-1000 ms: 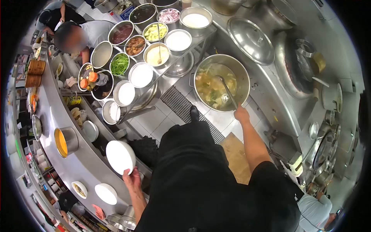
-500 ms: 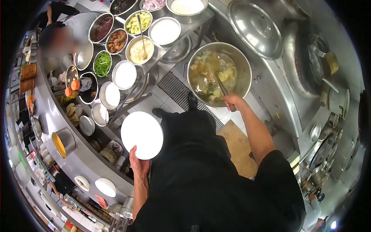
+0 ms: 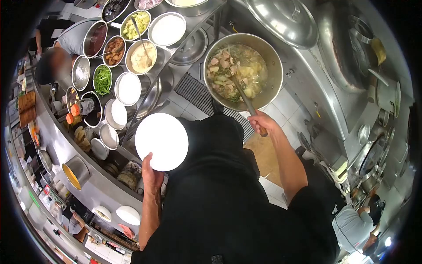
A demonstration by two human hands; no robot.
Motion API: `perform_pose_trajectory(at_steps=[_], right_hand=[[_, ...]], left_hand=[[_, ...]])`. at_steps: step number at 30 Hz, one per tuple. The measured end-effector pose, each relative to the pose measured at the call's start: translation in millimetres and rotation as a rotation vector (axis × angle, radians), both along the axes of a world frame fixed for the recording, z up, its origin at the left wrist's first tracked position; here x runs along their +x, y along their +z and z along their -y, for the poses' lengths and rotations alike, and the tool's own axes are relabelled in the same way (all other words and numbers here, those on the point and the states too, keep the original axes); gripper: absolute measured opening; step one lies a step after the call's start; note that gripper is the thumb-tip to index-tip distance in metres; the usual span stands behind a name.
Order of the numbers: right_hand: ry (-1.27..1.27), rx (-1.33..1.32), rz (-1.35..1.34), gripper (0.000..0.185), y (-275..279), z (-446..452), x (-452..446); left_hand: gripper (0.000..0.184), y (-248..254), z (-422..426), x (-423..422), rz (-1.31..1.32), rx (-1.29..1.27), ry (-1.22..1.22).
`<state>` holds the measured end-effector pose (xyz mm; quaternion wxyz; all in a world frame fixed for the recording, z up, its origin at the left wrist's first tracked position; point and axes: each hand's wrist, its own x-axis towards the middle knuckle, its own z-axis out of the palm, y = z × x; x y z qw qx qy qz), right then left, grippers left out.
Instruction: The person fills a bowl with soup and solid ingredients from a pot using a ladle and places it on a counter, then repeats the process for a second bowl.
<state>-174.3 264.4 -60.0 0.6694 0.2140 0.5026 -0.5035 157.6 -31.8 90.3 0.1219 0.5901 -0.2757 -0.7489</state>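
Note:
My left hand [image 3: 152, 175] grips the near edge of a round white plate [image 3: 162, 143], thumb on top; its surface is washed out by glare. My right hand [image 3: 263, 122] is wrapped round the wooden-ended handle of a long ladle [image 3: 245, 100]. The ladle slants down into a large steel stockpot [image 3: 278, 72], and its head is hidden under the food. Inside the pot is a stew [image 3: 224, 75] of meat chunks, greens and pale yellow pieces in broth. Plate and pot stand apart, the plate to the left and nearer my body.
Left of the pot, a steel counter carries several bowls, among them green vegetable strips [image 3: 102, 80], a creamy mix with a spoon [image 3: 141, 57] and white contents [image 3: 128, 89]. A large lid [image 3: 283, 20] lies beyond the pot. One co-worker [image 3: 357, 229] is at lower right, others at left.
More meat and greens show at the pot's surface, and the ladle handle has shifted within it. The view has shifted. Both hands keep their holds.

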Motion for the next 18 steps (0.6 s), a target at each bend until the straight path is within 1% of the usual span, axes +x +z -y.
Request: perform_pose_trajectory(at_steps=[1, 3, 4, 5, 6, 8, 9, 10, 12, 13, 16, 18], right_hand=[[-0.005, -0.023, -0.003, 0.041, 1.5, -5.8, 2.7], [-0.010, -0.037, 0.000, 0.043, -3.3, -15.5, 4.8], [-0.011, -0.048, 0.006, 0.044, -6.2, -19.2, 5.8], [-0.018, -0.060, 0.012, 0.049, -3.5, -19.6, 4.9], [-0.019, -0.064, 0.015, 0.049, -0.9, -19.5, 4.1], [0.009, 0.000, -0.014, 0.048, 4.3, -20.5, 2.9], [0.037, 0.028, -0.070, 0.056, 5.3, -21.5, 4.2], [0.037, 0.027, -0.070, 0.056, 7.7, -21.9, 7.1], [0.304, 0.203, -0.541, 0.067, 31.5, -14.0, 10.7], [0.293, 0.182, -0.562, 0.072, 27.0, -17.3, 10.1], [0.240, 0.218, -0.555, 0.071, 38.0, -19.8, 11.9], [0.250, 0.223, -0.576, 0.071, 34.4, -25.5, 12.3]], left_hand=[[0.062, 1.3, -0.8, -3.7, 0.000, -0.001, -0.004], [0.055, 3.1, -1.7, -11.1, 0.036, -0.014, -0.013], [0.055, 2.0, -1.6, -12.7, 0.037, -0.018, -0.015], [0.054, 0.3, -1.6, -14.5, -0.002, -0.028, -0.024], [0.053, -0.4, -1.1, -16.0, -0.042, -0.038, -0.033], [0.052, 2.1, -3.0, -19.7, -0.039, -0.041, -0.034], [0.052, 3.3, -3.7, -21.3, -0.040, -0.041, -0.033], [0.052, 2.2, -3.0, -20.6, -0.040, -0.042, -0.033], [0.051, -3.3, -3.4, -17.4, -0.035, -0.032, -0.044], [0.051, -6.3, -3.6, -16.2, -0.037, -0.030, -0.045], [0.052, -10.3, -4.1, -17.4, -0.022, -0.031, -0.045], [0.053, -9.2, -5.4, -20.0, 0.007, -0.035, -0.044]])
